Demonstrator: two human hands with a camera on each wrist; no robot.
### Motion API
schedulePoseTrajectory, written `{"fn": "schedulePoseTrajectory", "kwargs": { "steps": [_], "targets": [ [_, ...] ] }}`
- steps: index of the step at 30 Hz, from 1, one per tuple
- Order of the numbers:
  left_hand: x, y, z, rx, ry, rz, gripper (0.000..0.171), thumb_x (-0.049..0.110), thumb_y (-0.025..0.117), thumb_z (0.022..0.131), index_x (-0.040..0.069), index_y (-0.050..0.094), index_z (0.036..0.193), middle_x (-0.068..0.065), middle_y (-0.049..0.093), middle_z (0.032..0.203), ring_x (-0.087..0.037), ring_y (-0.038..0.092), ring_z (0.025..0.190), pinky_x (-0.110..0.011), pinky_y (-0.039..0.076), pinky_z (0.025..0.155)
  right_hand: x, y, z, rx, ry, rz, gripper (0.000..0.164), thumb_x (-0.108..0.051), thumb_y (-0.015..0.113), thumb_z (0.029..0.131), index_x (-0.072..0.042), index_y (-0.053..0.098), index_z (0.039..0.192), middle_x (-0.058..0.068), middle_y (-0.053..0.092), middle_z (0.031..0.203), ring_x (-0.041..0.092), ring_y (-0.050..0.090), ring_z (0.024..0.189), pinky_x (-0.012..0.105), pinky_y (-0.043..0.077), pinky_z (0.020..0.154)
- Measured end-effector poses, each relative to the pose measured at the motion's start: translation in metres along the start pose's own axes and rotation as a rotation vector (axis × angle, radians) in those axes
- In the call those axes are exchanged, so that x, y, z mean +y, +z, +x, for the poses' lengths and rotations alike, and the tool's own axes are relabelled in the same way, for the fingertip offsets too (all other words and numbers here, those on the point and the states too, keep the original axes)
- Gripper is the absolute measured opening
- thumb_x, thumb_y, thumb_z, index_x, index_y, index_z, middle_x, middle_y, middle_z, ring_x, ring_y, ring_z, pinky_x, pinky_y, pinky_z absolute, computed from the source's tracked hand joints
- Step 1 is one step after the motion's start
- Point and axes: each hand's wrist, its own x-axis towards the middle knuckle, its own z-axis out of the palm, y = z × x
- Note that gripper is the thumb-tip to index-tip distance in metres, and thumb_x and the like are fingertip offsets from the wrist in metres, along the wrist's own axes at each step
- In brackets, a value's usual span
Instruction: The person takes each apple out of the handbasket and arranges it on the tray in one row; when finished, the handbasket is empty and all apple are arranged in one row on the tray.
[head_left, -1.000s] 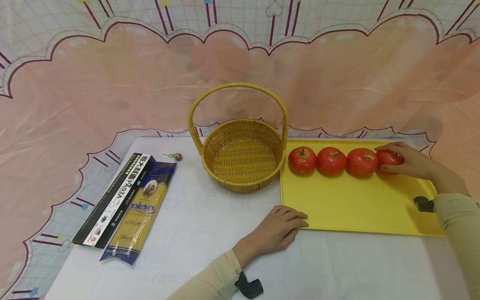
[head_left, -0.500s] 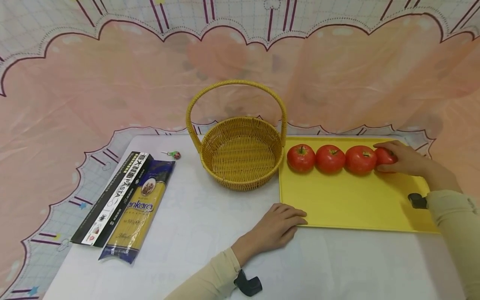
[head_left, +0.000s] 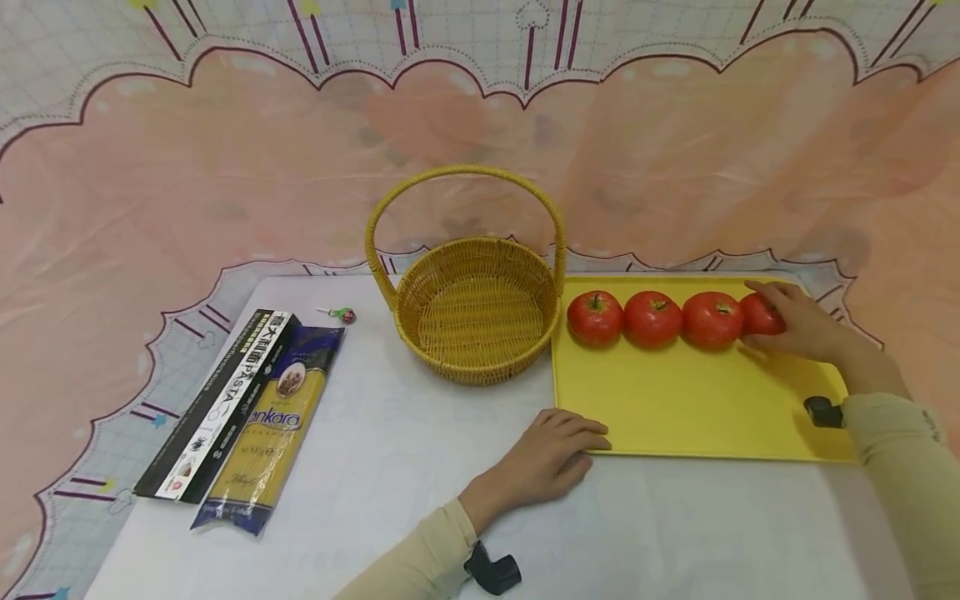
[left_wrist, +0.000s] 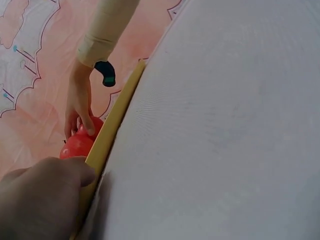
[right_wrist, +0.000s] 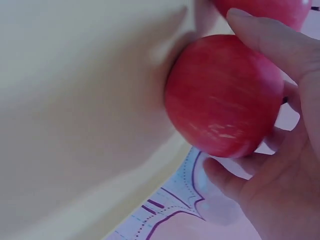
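A row of several red apples lies along the back of the yellow tray. My right hand has its fingers and thumb curved round the apple at the right end, which sits against its neighbour. In the right wrist view the thumb lies over the top of that apple and the other fingers reach round its far side. At the tray's front left corner my left hand rests with relaxed fingertips on the rim; the left wrist view shows it touching the yellow edge.
Left of the tray stands a yellow wicker basket with a tall handle. Farther left lie a small lollipop, a black and white pasta box and a pasta packet. A patterned cloth hangs behind the white table.
The whole head view has shifted slightly left. My right hand has stayed at the end apple, edging a little left with it toward the row. The left hand keeps its place on the tray's rim.
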Motion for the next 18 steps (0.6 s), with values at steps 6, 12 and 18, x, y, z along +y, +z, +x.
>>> {"fn": "schedulePoseTrajectory", "kwargs": {
  "steps": [6, 12, 18],
  "targets": [
    [-0.006, -0.003, -0.001, 0.031, -0.048, -0.123, 0.029, 0.022, 0.053, 0.095, 0.025, 0.058, 0.123, 0.011, 0.056, 0.129, -0.004, 0.048, 0.123, -0.028, 0.036, 0.104, -0.013, 0.0, -0.005, 0.089, -0.022, 0.019, 0.084, -0.031, 0.071, 0.082, -0.006, 0.025, 0.147, 0.037, 0.017, 0.144, 0.059, 0.018, 0.127, 0.077, 0.019, 0.096],
    [-0.011, -0.016, -0.003, 0.091, -0.087, -0.25, 0.031, 0.02, 0.057, 0.093, 0.021, 0.057, 0.124, 0.008, 0.057, 0.127, -0.006, 0.049, 0.123, -0.023, 0.038, 0.105, -0.028, 0.008, -0.011, 0.253, -0.124, -0.004, 0.06, -0.023, 0.067, 0.086, -0.002, 0.042, 0.137, 0.033, 0.034, 0.136, 0.055, 0.03, 0.121, 0.074, 0.027, 0.093],
    [-0.016, -0.036, -0.016, 0.164, -0.143, -0.245, 0.035, 0.018, 0.062, 0.089, 0.02, 0.056, 0.124, 0.006, 0.057, 0.127, -0.007, 0.05, 0.121, -0.021, 0.04, 0.103, -0.04, 0.015, -0.016, 0.336, -0.16, -0.023, 0.05, -0.017, 0.068, 0.085, 0.001, 0.05, 0.127, 0.032, 0.041, 0.13, 0.052, 0.035, 0.116, 0.071, 0.031, 0.092]
  ]
}}
